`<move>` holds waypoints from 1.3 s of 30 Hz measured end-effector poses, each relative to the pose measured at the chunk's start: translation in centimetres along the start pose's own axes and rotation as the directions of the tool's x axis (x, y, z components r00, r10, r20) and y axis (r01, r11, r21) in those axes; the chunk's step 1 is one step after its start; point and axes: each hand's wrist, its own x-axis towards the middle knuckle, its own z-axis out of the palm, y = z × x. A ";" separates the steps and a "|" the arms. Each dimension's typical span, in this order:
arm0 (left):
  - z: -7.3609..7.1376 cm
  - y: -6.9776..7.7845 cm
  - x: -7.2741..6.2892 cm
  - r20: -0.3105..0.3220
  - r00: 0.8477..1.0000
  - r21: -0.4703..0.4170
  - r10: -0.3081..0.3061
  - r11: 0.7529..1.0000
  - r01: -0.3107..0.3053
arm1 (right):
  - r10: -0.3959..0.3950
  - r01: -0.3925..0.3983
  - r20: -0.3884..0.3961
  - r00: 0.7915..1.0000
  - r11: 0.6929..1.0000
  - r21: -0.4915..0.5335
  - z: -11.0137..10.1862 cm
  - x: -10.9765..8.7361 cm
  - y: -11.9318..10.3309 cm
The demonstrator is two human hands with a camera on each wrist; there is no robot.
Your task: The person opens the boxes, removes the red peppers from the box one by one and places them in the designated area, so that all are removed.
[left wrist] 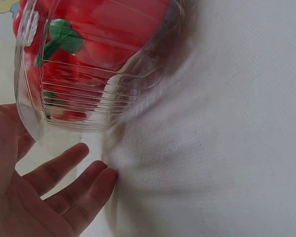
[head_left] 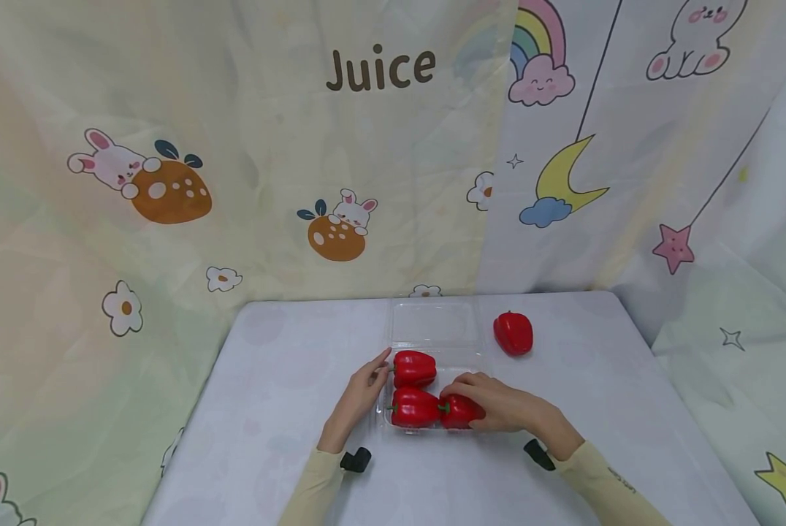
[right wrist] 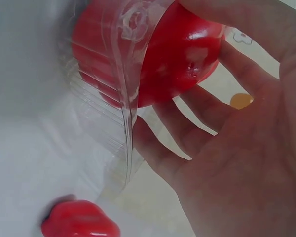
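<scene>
A clear plastic clamshell box (head_left: 455, 359) lies on the table with its lid (head_left: 435, 324) folded back. Inside its left half are two red bell peppers, a rear one (head_left: 413, 369) and a front one (head_left: 414, 408). At the front right, my right hand (head_left: 494, 402) grips a third bell pepper (head_left: 460, 413) with fingers and thumb spread around it; the right wrist view shows this pepper partly behind the box wall. My left hand (head_left: 361, 392) is at the box's left side, its fingers loosely extended, the upper ones by the rim (left wrist: 27, 98).
Another red bell pepper (head_left: 513, 334) lies on the table behind the box, to its right. The white tabletop (head_left: 288, 380) ends at a printed cloth backdrop (head_left: 255, 241). Dark wrist cameras (head_left: 356, 460) sit at both cuffs.
</scene>
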 end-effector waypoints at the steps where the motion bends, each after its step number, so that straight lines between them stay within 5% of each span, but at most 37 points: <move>1: 0.0 0.0 0.0 0.000 1.000 0.002 0.000 1.000 0.000 | -0.003 0.003 0.000 1.000 1.000 0.002 0.0 0.0 0.0; 39: -0.1 0.3 -0.1 -0.005 1.000 0.002 0.009 1.000 -0.009 | 0.017 -0.018 0.011 1.000 0.988 0.155 0.1 0.0 1.2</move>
